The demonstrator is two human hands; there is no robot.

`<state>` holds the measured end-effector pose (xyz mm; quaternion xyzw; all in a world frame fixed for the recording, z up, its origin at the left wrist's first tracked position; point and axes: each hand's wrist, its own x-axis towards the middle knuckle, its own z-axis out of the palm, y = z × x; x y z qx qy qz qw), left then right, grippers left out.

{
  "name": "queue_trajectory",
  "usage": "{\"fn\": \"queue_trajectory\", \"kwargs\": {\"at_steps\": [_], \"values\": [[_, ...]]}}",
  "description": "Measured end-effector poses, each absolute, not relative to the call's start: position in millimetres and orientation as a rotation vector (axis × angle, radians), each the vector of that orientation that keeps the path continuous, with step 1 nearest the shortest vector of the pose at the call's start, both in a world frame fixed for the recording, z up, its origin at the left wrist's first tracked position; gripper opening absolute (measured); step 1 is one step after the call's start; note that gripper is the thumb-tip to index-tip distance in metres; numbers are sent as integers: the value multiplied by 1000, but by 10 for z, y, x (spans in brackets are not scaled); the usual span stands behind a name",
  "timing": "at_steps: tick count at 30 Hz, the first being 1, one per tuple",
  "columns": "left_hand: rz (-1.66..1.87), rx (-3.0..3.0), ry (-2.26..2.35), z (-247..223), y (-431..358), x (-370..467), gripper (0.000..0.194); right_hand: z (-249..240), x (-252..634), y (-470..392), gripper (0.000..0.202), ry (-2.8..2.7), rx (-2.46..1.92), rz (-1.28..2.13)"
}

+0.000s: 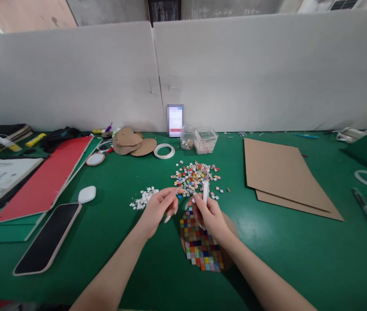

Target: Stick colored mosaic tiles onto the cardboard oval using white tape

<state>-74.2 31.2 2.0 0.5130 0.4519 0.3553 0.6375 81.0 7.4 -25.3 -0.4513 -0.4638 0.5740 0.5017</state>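
My right hand is closed around a slim white stick-like piece that points up and away; its exact kind is unclear. Beneath that hand lies a round cardboard disc, partly covered with rows of coloured mosaic tiles. My left hand pinches thumb and forefinger together near the loose coloured tiles. Whatever is between those fingertips is too small to make out. A small heap of white backing scraps lies just left of my left hand.
Clear plastic containers and a propped phone stand at the back, beside a white tape ring and cardboard discs. Cardboard sheets lie right. Left are a dark phone, white case and red folder.
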Motion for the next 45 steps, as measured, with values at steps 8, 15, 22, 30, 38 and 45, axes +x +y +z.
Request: {"fn": "queue_trajectory", "kwargs": {"at_steps": [8,15,22,30,38,45], "values": [[811,1278,1086,-68,304,-694,29,-200,784,46,38,-1194,-1101,1396],[759,1357,1064,-92,277,-670,29,-232,789,57,41,-1201,-1122,1388],[652,1390,997,-97,233,-635,36,-255,809,56,39,-1315,-1113,1297],[681,1549,1014,-65,206,-619,30,-278,786,51,37,-1316,-1163,1313],[833,1375,1065,-46,296,-706,29,-161,852,30,31,-1178,-970,1633],[903,1405,1099,4,353,-789,41,-106,903,20,38,-1366,-886,1844]]}}
